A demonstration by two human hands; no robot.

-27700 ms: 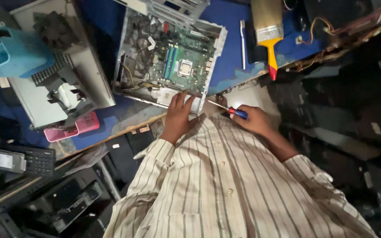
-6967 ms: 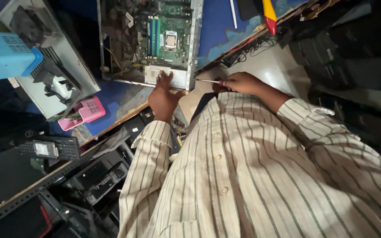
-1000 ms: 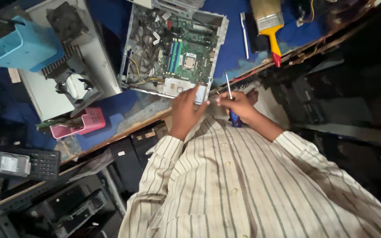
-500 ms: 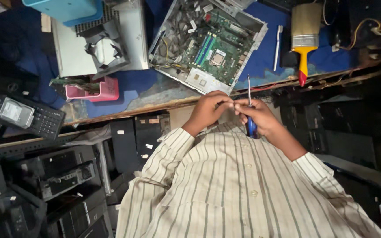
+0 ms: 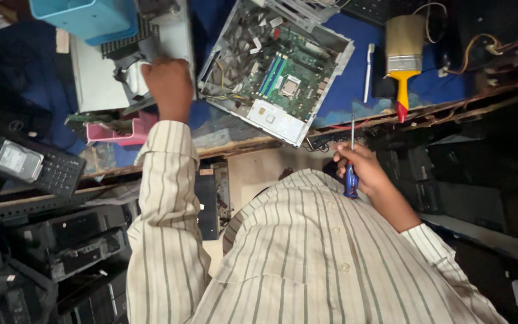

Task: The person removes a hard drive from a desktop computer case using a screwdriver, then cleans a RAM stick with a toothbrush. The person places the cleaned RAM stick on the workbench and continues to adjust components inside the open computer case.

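Observation:
My left hand (image 5: 168, 89) is stretched out to the left over a white metal side panel (image 5: 94, 84), next to a black fan part with a white piece (image 5: 130, 77). Its fingers are hidden from me. My right hand (image 5: 360, 167) is near my chest, shut on a blue-handled screwdriver (image 5: 351, 180) whose shaft points up toward the bench edge. Between my hands lies an open computer case (image 5: 337, 57) with a green motherboard (image 5: 274, 69) inside.
A blue plastic box (image 5: 85, 17) sits on the panel, with a pink tray (image 5: 115, 131) below it. A wide brush with a yellow handle (image 5: 404, 63) and a white pen-like tool (image 5: 368, 71) lie at the right. A keyboard (image 5: 55, 171) carries a hard drive (image 5: 16, 161). Stacked computers stand under the bench.
My left hand left the right one and reached out left over the white panel. The right hand stayed near my chest with the screwdriver.

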